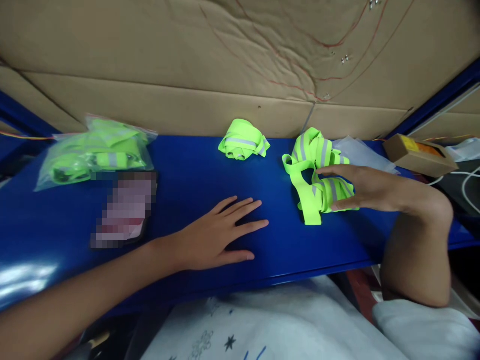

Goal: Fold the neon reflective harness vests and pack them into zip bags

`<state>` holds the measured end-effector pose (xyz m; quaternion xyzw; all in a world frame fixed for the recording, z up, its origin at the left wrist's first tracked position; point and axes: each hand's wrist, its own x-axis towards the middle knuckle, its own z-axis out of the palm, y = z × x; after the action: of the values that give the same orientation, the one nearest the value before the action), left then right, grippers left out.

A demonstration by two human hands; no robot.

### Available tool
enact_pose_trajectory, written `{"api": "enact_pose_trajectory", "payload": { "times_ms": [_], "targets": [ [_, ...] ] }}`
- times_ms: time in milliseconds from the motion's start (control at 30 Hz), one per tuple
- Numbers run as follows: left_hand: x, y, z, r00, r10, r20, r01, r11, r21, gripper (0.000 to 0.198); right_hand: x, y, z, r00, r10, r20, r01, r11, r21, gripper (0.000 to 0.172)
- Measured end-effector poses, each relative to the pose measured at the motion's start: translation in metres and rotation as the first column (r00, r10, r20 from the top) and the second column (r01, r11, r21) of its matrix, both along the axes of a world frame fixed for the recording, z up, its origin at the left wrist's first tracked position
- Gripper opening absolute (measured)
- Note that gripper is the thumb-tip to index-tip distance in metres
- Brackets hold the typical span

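Note:
My left hand (213,237) lies flat on the blue shelf (180,165), palm down with fingers spread, holding nothing. At the right, my right hand (356,187) reaches over a pile of neon yellow-green reflective straps (309,192) with grey stripes. Its thumb and fingers are apart at the right side of the pile; whether they press on the webbing is hard to see. One loose strap end hangs toward the front of the shelf. Between the hands, farther back, sits a separate rolled reflective strap (242,140).
A clear plastic bag (101,152) of similar straps lies at the back left, with a pixelated phone-like object (125,210) in front. Behind the right pile are clear plastic bags (365,152) and a small cardboard box (416,155). A cardboard wall (150,105) with red wires closes the back.

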<state>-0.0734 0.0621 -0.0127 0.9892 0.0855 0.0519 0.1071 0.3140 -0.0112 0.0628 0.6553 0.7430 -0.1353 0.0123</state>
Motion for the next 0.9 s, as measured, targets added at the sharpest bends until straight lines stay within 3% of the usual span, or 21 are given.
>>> {"api": "enact_pose_trajectory", "payload": {
  "times_ms": [133,267,367,433,500,600,700,767,900],
  "targets": [
    [0.0,-0.001,0.0,1.0,-0.001,-0.025,0.001,1.0,0.026,0.065,-0.015,0.011,-0.009,0.994,0.049,0.095,-0.048,0.999,-0.016,0.075],
    [0.001,-0.001,-0.001,1.0,-0.014,0.014,0.013,0.999,0.046,0.065,-0.05,0.018,-0.014,0.983,0.152,0.103,-0.164,0.98,0.117,0.067],
    [0.002,0.0,-0.001,0.998,0.001,0.063,-0.006,0.997,0.071,0.066,-0.081,0.019,-0.022,0.984,0.173,0.039,-0.177,0.967,0.181,0.064],
    [0.001,0.0,0.0,0.993,0.03,0.116,-0.042,0.994,0.105,0.064,-0.097,0.02,-0.03,0.984,0.171,-0.057,-0.154,0.962,0.224,0.06],
    [0.0,0.001,0.0,0.981,0.077,0.177,-0.103,0.984,0.145,0.054,-0.106,0.021,-0.038,0.953,0.169,-0.252,-0.1,0.958,0.267,0.056],
    [0.0,0.005,-0.001,0.956,0.133,0.26,-0.183,0.967,0.176,0.047,-0.113,0.023,-0.048,0.822,0.158,-0.548,-0.037,0.974,0.225,0.049],
    [0.001,0.01,-0.002,0.946,0.11,0.305,-0.169,0.97,0.174,0.036,-0.115,0.022,-0.049,0.782,0.21,-0.586,-0.069,0.965,0.254,0.042],
    [0.001,0.011,0.001,0.927,0.123,0.353,-0.18,0.975,0.134,0.026,-0.114,0.019,-0.045,0.814,0.293,-0.502,-0.089,0.916,0.391,0.039],
    [-0.001,0.009,0.011,0.842,0.309,0.442,-0.277,0.951,-0.137,0.017,-0.112,0.01,-0.033,0.829,0.44,-0.345,-0.111,0.734,0.67,0.045]
  ]
}}
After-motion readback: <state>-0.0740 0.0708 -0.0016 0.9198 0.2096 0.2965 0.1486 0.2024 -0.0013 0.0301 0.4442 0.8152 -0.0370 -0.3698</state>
